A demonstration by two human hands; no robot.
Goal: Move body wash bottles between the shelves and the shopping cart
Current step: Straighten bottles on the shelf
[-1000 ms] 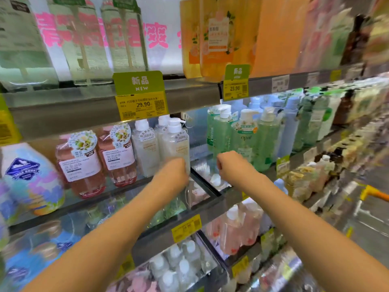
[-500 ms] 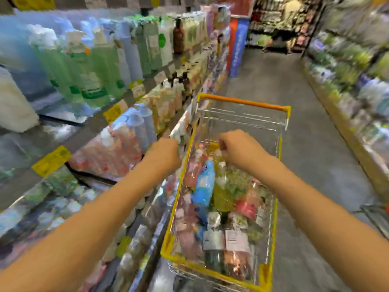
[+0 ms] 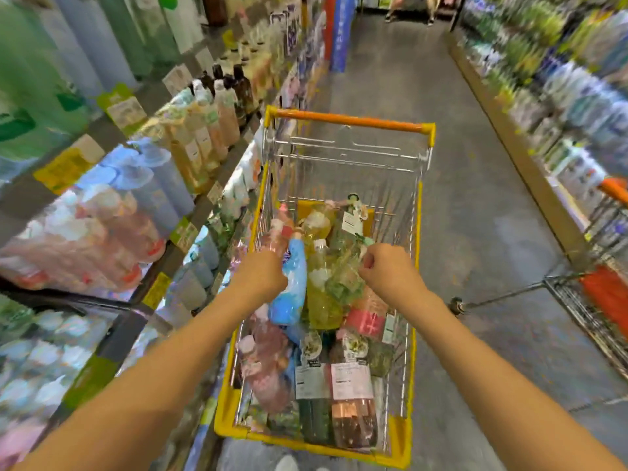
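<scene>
Head view: I'm seeing 2 hands over the cart — left hand gripping a blue bottle, right hand curled, its hold unclear.

both hands reach into the bottle-filled shopping cart.

Grey concrete floor runs up the middle of my view, dull sheen, faint scuffs. Long shelving fills the left of the frame, yellow and green price tags along its edges. A second shelf run lines the upper right, blurred. Blue and red upright panel at top centre. Another wire trolley at the right edge. Light is even, from overhead.
</scene>
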